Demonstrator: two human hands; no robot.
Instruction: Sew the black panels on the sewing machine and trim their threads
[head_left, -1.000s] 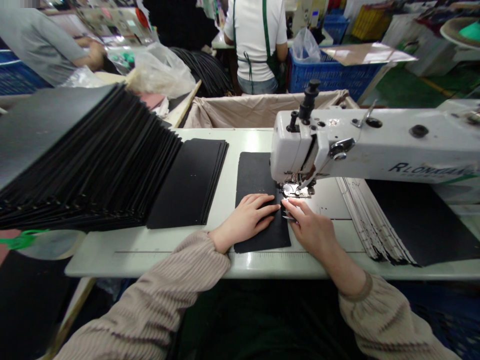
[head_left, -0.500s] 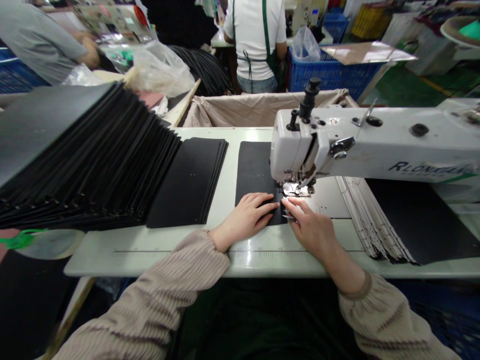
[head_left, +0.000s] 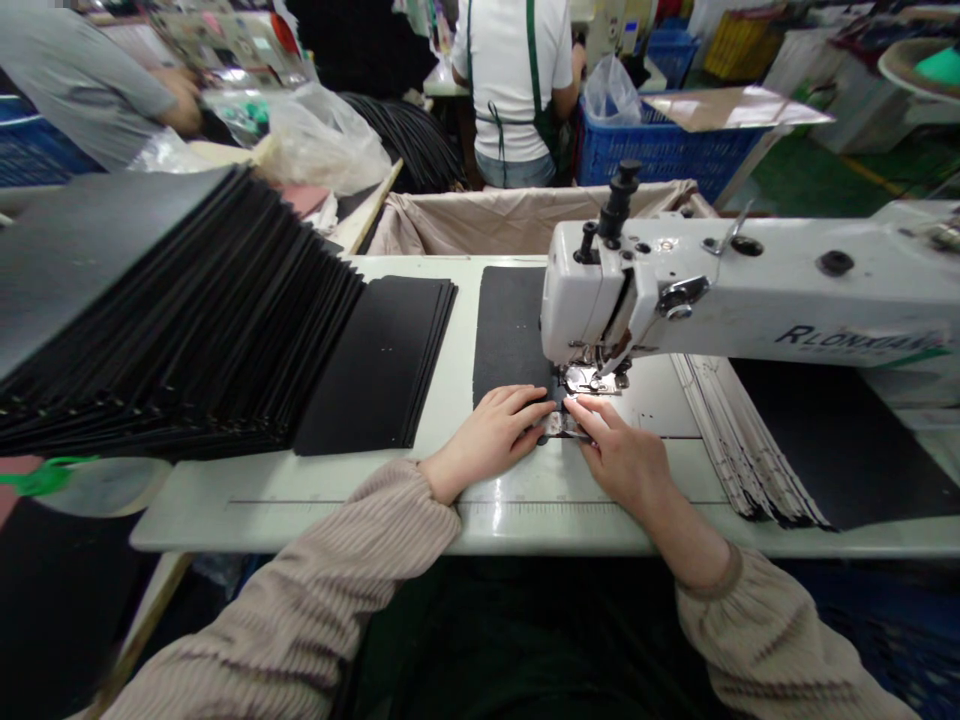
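At black panel's (head_left: 510,335) edge, by bare tabletop (head_left: 525,530): left hand (head_left: 491,440) released, right hand (head_left: 628,462) unclear.

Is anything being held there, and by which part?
The left hand grips nothing; its fingers rest on the near end of the black panel. Whether the right hand holds anything can't be told.

black panel (head_left: 510,325) | white sewing machine (head_left: 750,290) | pale-green tabletop (head_left: 300,510) | beige ribbed sleeves (head_left: 300,600)

Your left hand (head_left: 487,442) lay palm down, fingers (head_left: 529,412) slightly parted; your right hand (head_left: 628,455) angled inward, its fingertips near the left's.
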